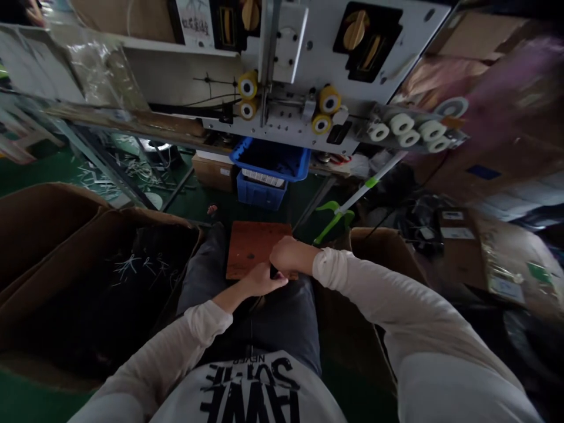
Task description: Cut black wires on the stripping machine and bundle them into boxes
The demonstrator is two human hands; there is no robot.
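Note:
A reddish-brown board (251, 247) lies across my knees, which are in dark trousers. Both hands meet at its near right edge. My left hand (261, 281) is closed in a pinch, and my right hand (288, 256) is curled shut just above it. A small dark item (274, 272) shows between the two hands; I cannot make out what it is. Both sleeves are white.
A large open cardboard box (53, 235) holding dark material and pale wire scraps stands at my left, another box (374, 241) at my right. Ahead is a white machine panel (304, 111) with yellow and white rollers, a blue crate (268, 170) under it, and a green-handled tool (339, 214).

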